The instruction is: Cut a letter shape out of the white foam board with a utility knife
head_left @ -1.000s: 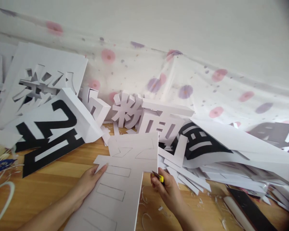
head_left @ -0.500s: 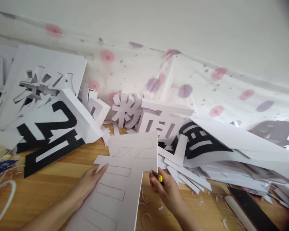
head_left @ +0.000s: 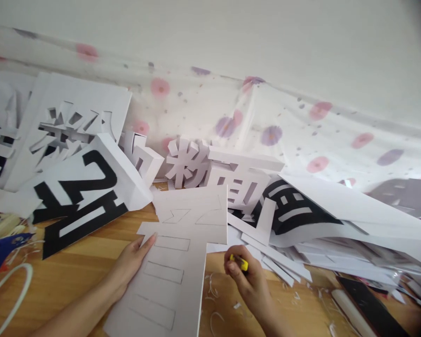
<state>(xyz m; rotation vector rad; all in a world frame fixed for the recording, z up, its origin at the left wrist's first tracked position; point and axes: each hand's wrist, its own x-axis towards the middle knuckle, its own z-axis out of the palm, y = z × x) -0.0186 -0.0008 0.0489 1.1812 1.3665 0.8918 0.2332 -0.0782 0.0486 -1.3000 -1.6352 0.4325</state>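
Observation:
A white foam-like board (head_left: 189,257) with pencilled rectangles and slanted outlines lies in the lower middle, its outer edge stepped. My left hand (head_left: 135,260) grips its left edge, thumb on top and the fingers hidden beneath. To the right of the board, apart from its edge, my right hand (head_left: 243,271) is closed around a yellow and black cutter (head_left: 240,263). The cutter's blade cannot be made out.
Cut-out white characters (head_left: 187,161) stand at the back by a flowered curtain (head_left: 203,103). A black-printed sheet (head_left: 87,187) lies left, near a blue object (head_left: 5,250). White strips (head_left: 279,269) and a black bar (head_left: 372,304) lie right on the wooden table (head_left: 91,252).
My right hand has moved slightly right and down with the cutter, away from the board's notch. The board has shifted a little in my left hand's grip.

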